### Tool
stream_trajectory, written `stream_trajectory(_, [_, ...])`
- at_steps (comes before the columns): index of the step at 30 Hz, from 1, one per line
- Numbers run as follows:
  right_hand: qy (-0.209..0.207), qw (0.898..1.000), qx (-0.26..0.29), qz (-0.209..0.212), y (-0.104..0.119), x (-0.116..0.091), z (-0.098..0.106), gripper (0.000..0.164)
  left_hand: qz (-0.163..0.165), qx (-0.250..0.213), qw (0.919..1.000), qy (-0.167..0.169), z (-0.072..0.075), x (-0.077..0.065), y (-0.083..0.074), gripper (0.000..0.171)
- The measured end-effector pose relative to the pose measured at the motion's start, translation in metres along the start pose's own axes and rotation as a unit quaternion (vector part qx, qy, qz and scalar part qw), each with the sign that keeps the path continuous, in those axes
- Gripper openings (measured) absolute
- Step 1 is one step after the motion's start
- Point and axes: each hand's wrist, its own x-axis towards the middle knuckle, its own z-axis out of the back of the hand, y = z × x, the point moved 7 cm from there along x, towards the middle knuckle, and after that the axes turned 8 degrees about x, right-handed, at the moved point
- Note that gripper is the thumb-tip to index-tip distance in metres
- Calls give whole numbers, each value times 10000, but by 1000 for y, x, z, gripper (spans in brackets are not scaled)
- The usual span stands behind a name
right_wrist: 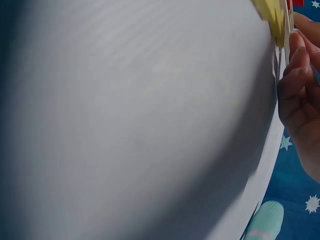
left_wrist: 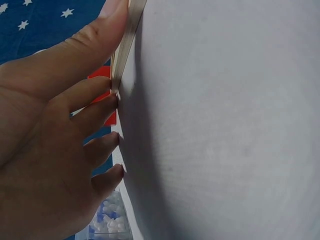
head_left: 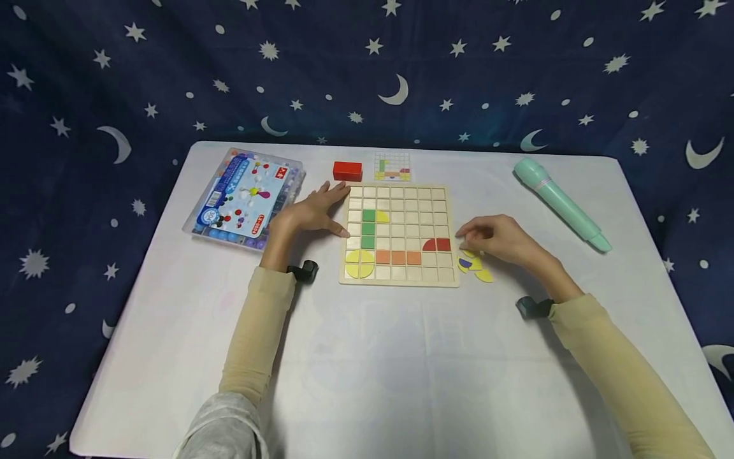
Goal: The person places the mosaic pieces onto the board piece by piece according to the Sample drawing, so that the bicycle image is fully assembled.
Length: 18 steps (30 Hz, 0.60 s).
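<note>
A wooden grid board (head_left: 408, 274) lies mid-table with green, yellow, orange and red pieces in its cells. My left hand (head_left: 312, 210) rests at its upper left side, fingers spread, thumb at the edge. The left wrist view shows the same hand (left_wrist: 55, 135) with its thumb on the board's side (left_wrist: 127, 45). My right hand (head_left: 499, 237) is bent just beyond the right edge, thumb and forefinger close together; I cannot tell whether they pinch a piece. Below it lie loose yellow pieces (head_left: 484, 276) and a blue piece (head_left: 465, 262). Curled fingers (right_wrist: 292, 95) show in the right wrist view.
Behind the board are a red block (head_left: 347, 171) and a small pattern card (head_left: 392, 167). To the left sits a clear plastic case (head_left: 246, 197) of colourful beads with a printed label. A mint-green microphone-shaped object (head_left: 562, 204) lies at the right.
</note>
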Motion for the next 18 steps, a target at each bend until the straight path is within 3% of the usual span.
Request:
stream_trajectory(6, [-14,9997,-143,-210,-10,-7,3,23,22,-13,10000,-30,-1,1,2,113])
stream_trajectory(18, [-6,9994,-302,-177,-9,-13,2,30,-25,0,10000,-32,-1,1,1,112])
